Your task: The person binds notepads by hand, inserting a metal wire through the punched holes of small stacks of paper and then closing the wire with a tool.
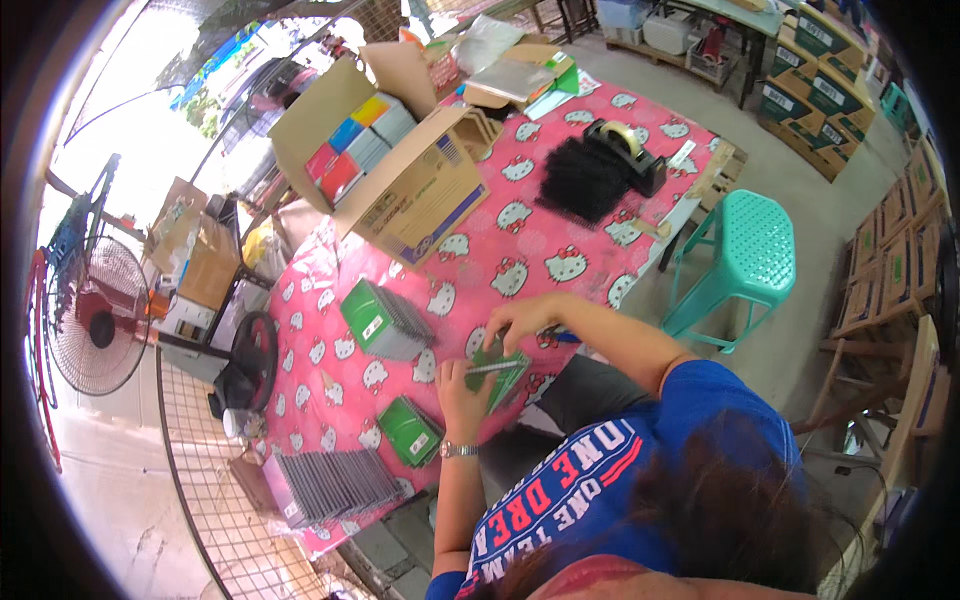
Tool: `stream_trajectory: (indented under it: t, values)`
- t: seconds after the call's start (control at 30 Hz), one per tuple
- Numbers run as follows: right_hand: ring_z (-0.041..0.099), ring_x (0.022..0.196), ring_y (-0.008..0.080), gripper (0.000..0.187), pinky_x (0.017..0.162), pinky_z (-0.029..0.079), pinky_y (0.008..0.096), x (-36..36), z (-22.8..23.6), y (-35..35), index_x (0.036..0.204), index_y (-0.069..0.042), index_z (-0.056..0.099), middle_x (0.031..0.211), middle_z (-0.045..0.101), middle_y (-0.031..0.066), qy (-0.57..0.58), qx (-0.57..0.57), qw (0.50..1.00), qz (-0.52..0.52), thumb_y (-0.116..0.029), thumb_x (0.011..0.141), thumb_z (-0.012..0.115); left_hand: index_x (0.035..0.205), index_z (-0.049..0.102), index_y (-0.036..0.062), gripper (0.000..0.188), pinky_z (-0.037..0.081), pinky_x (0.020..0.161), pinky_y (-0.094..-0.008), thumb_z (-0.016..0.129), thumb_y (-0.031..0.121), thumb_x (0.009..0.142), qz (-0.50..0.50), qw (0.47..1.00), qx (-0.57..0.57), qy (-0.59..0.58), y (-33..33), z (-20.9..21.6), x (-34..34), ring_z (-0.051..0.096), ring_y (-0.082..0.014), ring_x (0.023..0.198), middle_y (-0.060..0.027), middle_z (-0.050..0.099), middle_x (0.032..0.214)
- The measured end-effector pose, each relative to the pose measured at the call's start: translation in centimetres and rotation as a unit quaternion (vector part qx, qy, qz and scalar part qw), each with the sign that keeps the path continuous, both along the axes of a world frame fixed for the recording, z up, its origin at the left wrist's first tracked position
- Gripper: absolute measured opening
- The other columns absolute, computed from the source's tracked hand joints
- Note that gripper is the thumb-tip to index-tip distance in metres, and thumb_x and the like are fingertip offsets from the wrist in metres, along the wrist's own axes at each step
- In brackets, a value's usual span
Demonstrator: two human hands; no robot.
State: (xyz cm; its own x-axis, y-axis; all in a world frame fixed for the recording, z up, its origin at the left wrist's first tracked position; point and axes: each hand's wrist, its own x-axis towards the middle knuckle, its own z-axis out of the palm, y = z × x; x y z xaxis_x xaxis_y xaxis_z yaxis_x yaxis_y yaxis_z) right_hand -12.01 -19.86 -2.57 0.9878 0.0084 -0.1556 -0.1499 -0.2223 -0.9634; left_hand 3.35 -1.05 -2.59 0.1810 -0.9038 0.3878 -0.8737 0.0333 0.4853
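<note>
Between my hands at the table's near edge is a thin green-covered booklet [492, 372] with a pale strip along one edge. More green pieces lie under it. My left hand [462, 392], with a metal watch on the wrist, grips its left side. On its far edge the bent fingers of my right hand [520, 320] close; the fingertips are partly hidden. A tall stack of green-covered booklets [385, 320] stands beyond my left hand, and a lower green stack [409, 432] lies beside my left wrist. Farther left, a row of grey-edged booklets [335, 485] leans over.
A pink patterned cloth covers the table [480, 275]. An open carton [420, 205] holds colourful packs. A tape dispenser [632, 155] stands by a black bristly pile [582, 182]. Right of the table is a green stool [745, 250]; a fan [100, 320] stands left.
</note>
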Motion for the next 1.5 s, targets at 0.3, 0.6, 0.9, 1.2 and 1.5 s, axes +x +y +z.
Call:
stream_trajectory:
  t: [0.3,0.6,0.9,1.2,1.5]
  values:
    - [0.055,0.117,0.0210,0.043,0.097,0.044,0.0365,3.0,-0.9,0.3,0.120,-0.003,0.065,0.126,0.059,0.0111,-0.158,0.371,0.914,0.047,-0.016,0.079,0.069,0.093,0.062,0.0027,0.029,0.048,0.070,-0.0337,0.080,0.011,0.072,0.008,0.981,0.041,0.187,0.2,-1.4,2.9,0.060,-0.0253,0.081,-0.0112,0.059,0.089]
    - [0.050,0.118,0.0335,0.028,0.094,0.040,0.0527,-0.4,-8.0,-3.9,0.103,-0.025,0.073,0.123,0.057,0.0077,-0.027,-0.470,0.844,-0.257,-0.018,0.076,0.066,0.097,0.065,0.0009,0.011,0.044,0.056,-0.0217,0.070,0.005,0.087,0.063,0.961,0.012,0.270,0.2,-2.6,2.9,0.054,-0.0051,0.062,-0.0005,0.062,0.077]
    - [0.047,0.121,0.0350,0.047,0.096,0.040,0.0535,-8.4,-6.1,4.0,0.124,-0.015,0.061,0.133,0.051,0.0103,0.060,-0.452,0.810,-0.370,-0.038,0.083,0.067,0.108,0.061,-0.0001,0.024,0.046,0.051,-0.0228,0.064,0.020,0.095,0.156,0.933,-0.018,0.324,2.3,-3.6,2.0,0.061,-0.0079,0.061,-0.0032,0.062,0.081]
    - [0.051,0.110,0.0297,0.047,0.097,0.039,0.0474,-7.8,-5.3,9.8,0.121,-0.012,0.062,0.115,0.057,0.0086,-0.060,-0.428,0.833,-0.344,-0.034,0.080,0.070,0.105,0.061,0.0006,0.017,0.052,0.059,-0.0243,0.067,0.008,0.091,0.124,0.898,-0.128,0.402,1.8,-4.6,1.4,0.060,-0.0073,0.071,-0.0029,0.065,0.082]
    - [0.055,0.108,0.0281,0.039,0.086,0.043,0.0496,-5.4,2.8,11.5,0.098,-0.008,0.068,0.103,0.060,0.0109,0.145,-0.485,0.839,-0.202,-0.034,0.070,0.074,0.106,0.059,-0.0025,0.017,0.053,0.060,-0.0234,0.064,0.009,0.094,0.168,0.890,-0.064,0.419,2.7,-4.7,1.6,0.061,-0.0081,0.072,-0.0033,0.062,0.087]
